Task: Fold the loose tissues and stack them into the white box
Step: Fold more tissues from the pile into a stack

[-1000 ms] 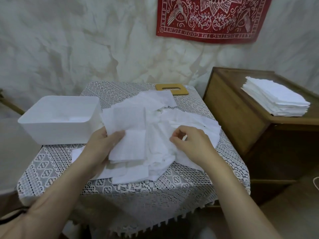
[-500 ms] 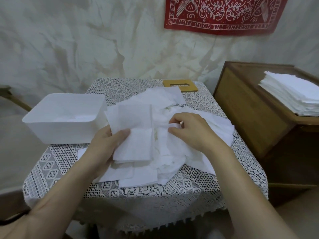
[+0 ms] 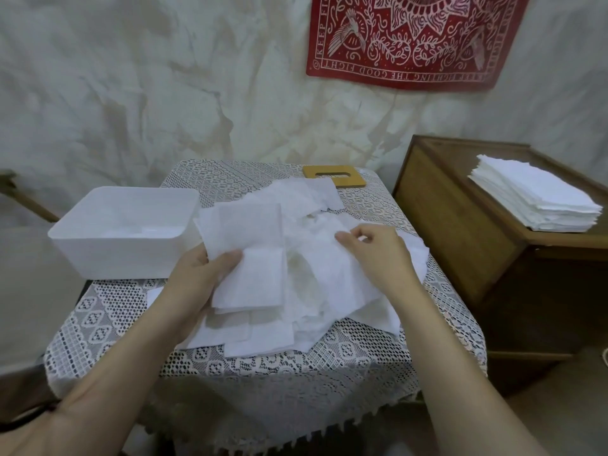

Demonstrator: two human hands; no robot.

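A heap of loose tissues (image 3: 312, 274) covers the middle of the surface (image 3: 345, 357), reaching from just beside the white box (image 3: 125, 255) at the left edge almost to the right edge. The box's open top is free from above. Bare lace shows along the near edge, at the near-left corner and across the far-left corner. A wooden lid (image 3: 355, 179) lies at the far edge behind the heap. A wooden cabinet (image 3: 444, 232) stands close off the right edge, a tissue stack (image 3: 539, 202) on top.

Home: lace tablecloth (image 3: 296, 373), wall hanging (image 3: 411, 37)
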